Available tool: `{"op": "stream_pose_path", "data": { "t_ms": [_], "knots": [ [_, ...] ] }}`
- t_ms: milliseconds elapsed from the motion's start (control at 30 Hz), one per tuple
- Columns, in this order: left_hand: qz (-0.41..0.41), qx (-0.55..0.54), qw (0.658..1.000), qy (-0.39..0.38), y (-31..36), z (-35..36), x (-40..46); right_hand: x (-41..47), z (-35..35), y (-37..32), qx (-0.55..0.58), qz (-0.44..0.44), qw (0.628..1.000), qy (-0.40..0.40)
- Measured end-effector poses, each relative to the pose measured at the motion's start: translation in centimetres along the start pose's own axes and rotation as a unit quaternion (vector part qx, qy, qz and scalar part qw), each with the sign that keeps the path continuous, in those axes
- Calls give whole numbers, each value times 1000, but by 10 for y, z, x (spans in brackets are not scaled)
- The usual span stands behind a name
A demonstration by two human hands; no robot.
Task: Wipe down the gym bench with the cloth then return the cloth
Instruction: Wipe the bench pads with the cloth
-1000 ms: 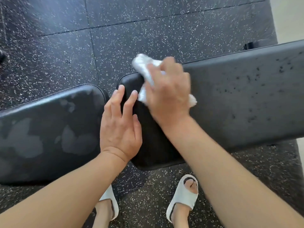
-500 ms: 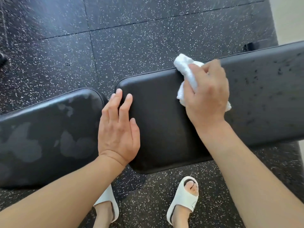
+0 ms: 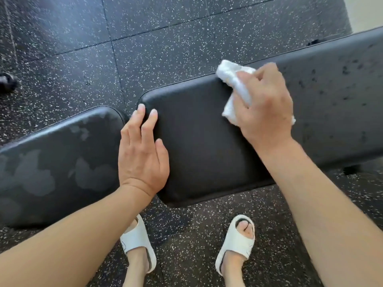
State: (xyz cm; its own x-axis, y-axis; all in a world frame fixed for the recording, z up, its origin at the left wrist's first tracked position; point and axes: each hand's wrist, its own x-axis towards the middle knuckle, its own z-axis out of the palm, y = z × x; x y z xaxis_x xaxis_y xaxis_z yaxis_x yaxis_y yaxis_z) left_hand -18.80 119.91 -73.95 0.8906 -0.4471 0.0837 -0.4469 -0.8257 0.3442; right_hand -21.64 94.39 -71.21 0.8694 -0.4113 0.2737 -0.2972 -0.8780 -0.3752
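Gripping cloth [image 3: 238,88], right hand [image 3: 267,108], bench [image 3: 203,154]

The right hand [image 3: 263,104] covers most of the white cloth [image 3: 234,79]. Both bench pads [image 3: 207,146] run off the left and right edges. A dark object [image 3: 7,80] at far left is cut off, unidentifiable.

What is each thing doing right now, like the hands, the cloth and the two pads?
Right hand: grips the cloth, pressing it on the long pad.
Cloth: white, bunched up, on the pad's far edge.
Left hand: flat, fingers straight, resting on the long pad's end.
Long pad: dark near the hands, droplets at the right.
Short pad: blotchy patches.
Slippers: on both feet, on the floor.
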Motion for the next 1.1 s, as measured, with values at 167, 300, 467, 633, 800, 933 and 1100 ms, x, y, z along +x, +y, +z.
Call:
{"op": "stream_pose_path", "data": {
  "t_ms": [167, 300, 467, 633, 800, 933, 1100],
  "knots": [
    [-16, -2, 1000, -8, 6, -5, 0, -7, 6, -34, 19, 78, 997, -17],
    [-17, -19, 1000, -6, 6, -7, 2, -35, 31, -112, 55, -56, 993, -90],
    [-15, -4, 1000, -3, 7, -6, 0, -28, 21, -75, 38, -118, 988, -86],
    [-21, -19, 1000, 0, 6, -8, 0, -28, -17, 19, -6, -7, 1000, -15],
    [-31, -17, 999, -17, 9, -13, 0, -56, 1, -41, -10, 132, 991, 19],
    [-38, -17, 998, -43, 9, -16, 1, -79, 21, -113, 43, 10, 997, -56],
    [-26, -23, 999, -29, 7, -15, -1, -63, 3, -63, 59, -140, 983, -103]
  ]
}}
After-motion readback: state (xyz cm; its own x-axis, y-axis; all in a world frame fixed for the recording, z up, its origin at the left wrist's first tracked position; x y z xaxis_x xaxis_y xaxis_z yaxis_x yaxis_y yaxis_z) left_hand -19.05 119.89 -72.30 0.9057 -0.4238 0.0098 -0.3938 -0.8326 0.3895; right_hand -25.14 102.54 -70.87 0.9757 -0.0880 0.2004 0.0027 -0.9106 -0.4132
